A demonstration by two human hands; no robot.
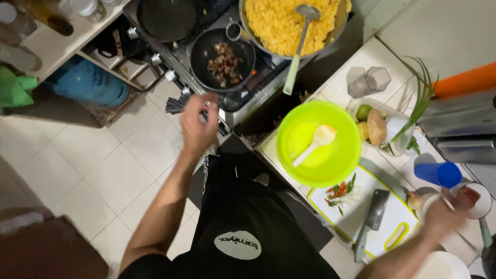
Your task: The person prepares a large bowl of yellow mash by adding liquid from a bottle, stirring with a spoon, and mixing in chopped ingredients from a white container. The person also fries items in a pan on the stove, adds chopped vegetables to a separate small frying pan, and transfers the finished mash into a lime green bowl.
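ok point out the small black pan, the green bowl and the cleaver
small black pan (206, 54), head view, bare inner left side
green bowl (333, 160), head view, inside wall, lower right
cleaver (375, 209), head view, middle of blade

Pale tiled floor (119, 170), white tiled counter (385, 57), open wooden shelf (62, 46).

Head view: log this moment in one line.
left hand: at stove knobs, grip unclear | right hand: by small bowl | small pan: dark food | cutting board: cleaver
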